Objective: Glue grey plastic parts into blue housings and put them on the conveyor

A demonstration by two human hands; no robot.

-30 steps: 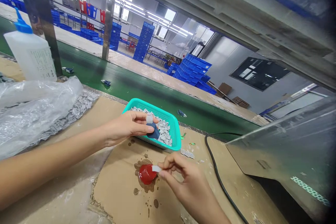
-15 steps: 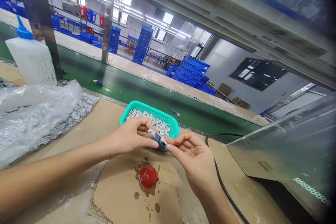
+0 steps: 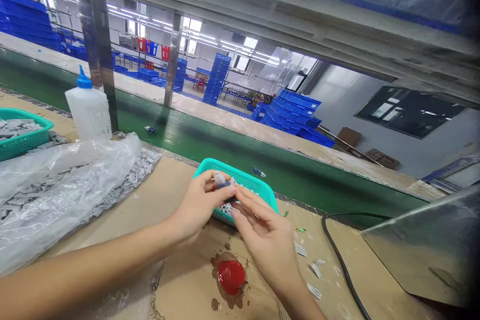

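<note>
A small dark blue and light grey part (image 3: 221, 181) is held above the near side of a turquoise basket (image 3: 270, 195). My left hand (image 3: 202, 202) pinches it from the left, its thumb lying along the part. From the right, the closed fingers of my right hand (image 3: 262, 225) meet the part and hide much of it. Grey pieces show in the basket behind my hands. Below them, a small red cup (image 3: 231, 277) stands on wet-spotted cardboard.
A plastic bag (image 3: 82, 185) of grey pieces lies left, by a white bottle (image 3: 90, 112) and another green basket (image 3: 26, 141). Beyond runs a green belt (image 3: 202, 139) with small blue parts. A black cable (image 3: 339, 255) and loose grey pieces (image 3: 315, 270) lie right.
The view has swung left, bringing the second basket into sight. My right fingers have come in over the part, which is more covered and tilted differently between my hands.
</note>
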